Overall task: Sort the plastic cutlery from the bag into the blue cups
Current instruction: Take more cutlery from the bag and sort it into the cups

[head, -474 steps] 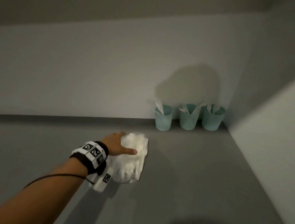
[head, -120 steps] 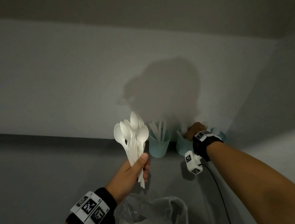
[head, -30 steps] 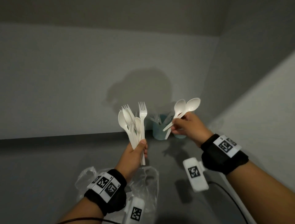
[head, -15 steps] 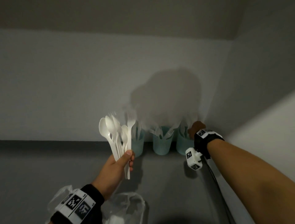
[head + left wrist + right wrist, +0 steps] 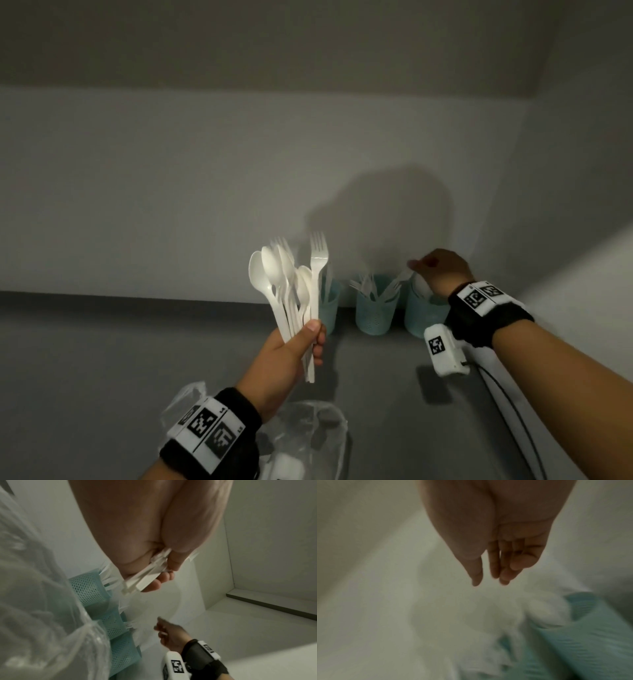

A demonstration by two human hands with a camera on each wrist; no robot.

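My left hand (image 5: 313,337) is held up and grips a bundle of white plastic spoons and forks (image 5: 291,284) by the handles. In the left wrist view my fingers curl round the handle ends (image 5: 147,577). Three blue mesh cups stand against the back wall. The left cup (image 5: 329,303) is partly hidden behind the bundle, the middle cup (image 5: 375,313) holds forks, and the right cup (image 5: 419,315) holds spoons. My right hand (image 5: 419,265) hovers just above the right cup. The blurred right wrist view shows that hand (image 5: 489,582) with straight fingers and nothing in it.
The clear plastic bag (image 5: 308,435) lies crumpled on the grey counter (image 5: 137,359) below my left wrist. A side wall (image 5: 582,274) meets the back wall just right of the cups. A cable (image 5: 513,411) runs from my right wrist along that wall.
A second ago my right hand held two spoons. It carried them to the right cup, and it now hovers above that cup with nothing in it. My left hand still holds the bundle.
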